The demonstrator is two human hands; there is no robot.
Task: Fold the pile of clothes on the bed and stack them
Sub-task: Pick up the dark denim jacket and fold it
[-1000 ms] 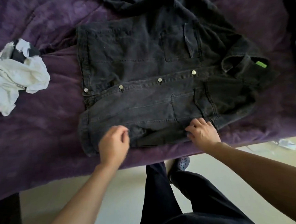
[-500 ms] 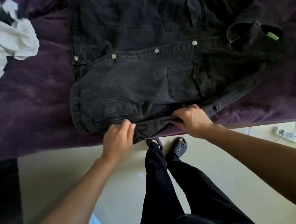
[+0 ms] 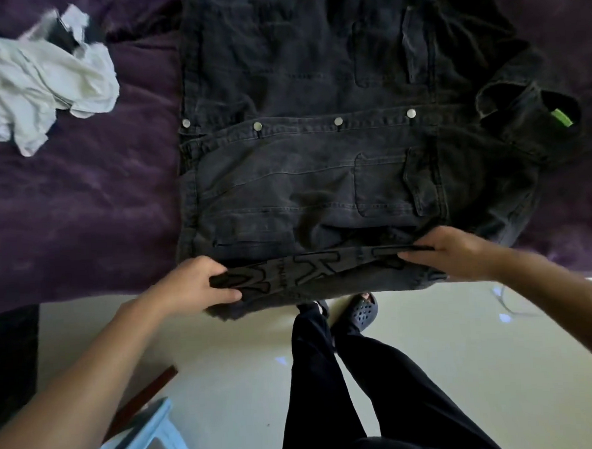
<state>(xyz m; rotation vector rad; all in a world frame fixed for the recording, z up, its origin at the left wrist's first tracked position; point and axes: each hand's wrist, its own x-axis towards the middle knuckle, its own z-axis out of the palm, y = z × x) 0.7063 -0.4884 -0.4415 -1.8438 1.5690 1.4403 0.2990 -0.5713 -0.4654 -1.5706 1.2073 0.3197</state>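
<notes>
our left hand [image 3: 191, 286] and right hand [image 3: 450, 252] pinch the jacket [image 3: 319, 175] near edge | risk: heavy denim slides off the bed [image 3: 74, 215], fold skews

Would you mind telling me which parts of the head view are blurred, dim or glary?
Head view: the white garment at upper left is motion-smeared; the black denim jacket is dim, yet seams and snaps read; the left hand and right hand gripping it are sharp; the pale floor shows glints.

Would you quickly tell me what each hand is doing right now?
Left hand: closed, gripping the near edge of the black denim jacket.
Right hand: closed, pinching the same edge.
</notes>
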